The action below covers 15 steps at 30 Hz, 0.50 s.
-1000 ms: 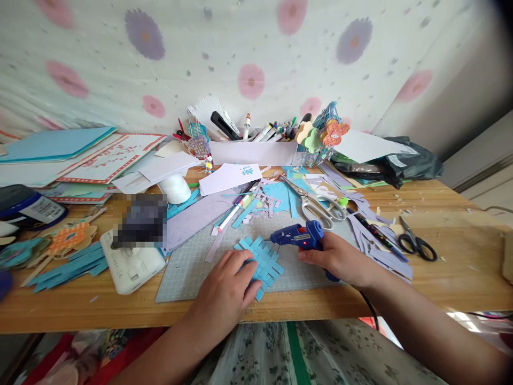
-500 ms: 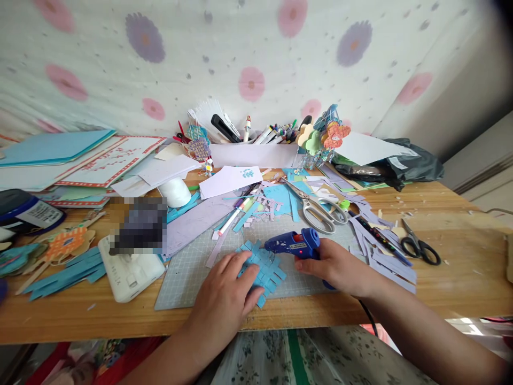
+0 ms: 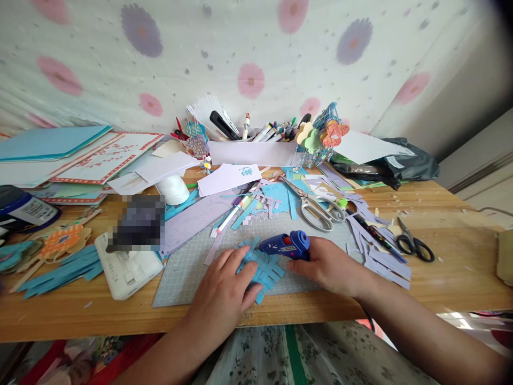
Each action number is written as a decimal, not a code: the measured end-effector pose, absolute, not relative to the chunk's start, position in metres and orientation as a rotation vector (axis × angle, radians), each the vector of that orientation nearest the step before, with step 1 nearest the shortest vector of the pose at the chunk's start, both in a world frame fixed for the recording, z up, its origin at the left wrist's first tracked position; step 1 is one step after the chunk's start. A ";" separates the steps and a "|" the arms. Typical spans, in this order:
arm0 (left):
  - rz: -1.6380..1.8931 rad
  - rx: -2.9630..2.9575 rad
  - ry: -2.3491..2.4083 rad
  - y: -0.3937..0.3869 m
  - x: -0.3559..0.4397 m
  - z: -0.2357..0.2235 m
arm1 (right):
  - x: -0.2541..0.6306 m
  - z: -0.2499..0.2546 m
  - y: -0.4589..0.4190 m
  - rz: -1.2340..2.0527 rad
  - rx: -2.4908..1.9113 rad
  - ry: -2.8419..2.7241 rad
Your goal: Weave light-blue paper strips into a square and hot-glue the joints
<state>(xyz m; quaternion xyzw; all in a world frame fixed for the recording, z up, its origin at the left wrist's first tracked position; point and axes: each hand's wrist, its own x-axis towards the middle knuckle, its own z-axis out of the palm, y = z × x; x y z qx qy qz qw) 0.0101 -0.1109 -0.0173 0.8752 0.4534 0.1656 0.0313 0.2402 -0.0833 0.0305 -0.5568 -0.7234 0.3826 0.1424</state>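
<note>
A woven mat of blue paper strips (image 3: 262,263) lies on the grey cutting mat (image 3: 184,270) near the table's front edge. My left hand (image 3: 224,289) rests on the weave's left part, fingers spread and pressing it flat. My right hand (image 3: 326,264) is closed around a blue glue gun (image 3: 285,245), whose nozzle points left and sits just above the weave's upper edge. The gun's cord runs off under my right wrist.
Large silver scissors (image 3: 316,208) and paper scraps lie behind the mat. Small black scissors (image 3: 412,243) are at the right. A white power bank (image 3: 126,267) and blue strips (image 3: 60,270) sit at the left. A white pen box (image 3: 252,149) stands at the back.
My right hand has carried the glue gun leftward, so its nozzle is now over the weave. My left hand stays on the weave.
</note>
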 end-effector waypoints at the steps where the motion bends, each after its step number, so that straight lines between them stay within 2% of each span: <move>1: 0.517 2.698 1.403 -0.111 0.010 -0.018 | 0.240 0.031 -0.084 1.094 -1.615 -2.094; 15: 0.507 2.700 1.400 -0.111 0.010 -0.018 | 0.248 0.021 -0.085 1.370 -1.496 -1.941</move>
